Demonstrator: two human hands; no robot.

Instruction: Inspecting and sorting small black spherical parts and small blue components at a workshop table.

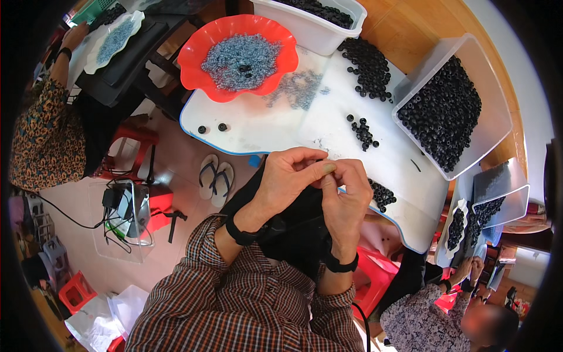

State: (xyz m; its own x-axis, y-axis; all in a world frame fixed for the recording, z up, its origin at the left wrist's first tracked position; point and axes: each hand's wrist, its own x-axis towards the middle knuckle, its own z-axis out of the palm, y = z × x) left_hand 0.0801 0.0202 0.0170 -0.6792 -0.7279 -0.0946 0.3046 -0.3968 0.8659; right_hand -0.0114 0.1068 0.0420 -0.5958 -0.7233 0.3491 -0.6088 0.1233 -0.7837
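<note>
Meeting by the table's (261, 129) near edge, the left hand (284, 182) and right hand (345, 196) curl tip to tip, probably steadying something small; overlap hides how fully the fingers close and what they hold. Loose black rings (365, 138) lie just beyond, seemingly spread for easy picking. Clear beads (240, 50) fill a red bowl (190, 58), its raised rim likely preventing spills. Bare white tabletop separates these; a tub (497, 111) bounds the right.
</note>
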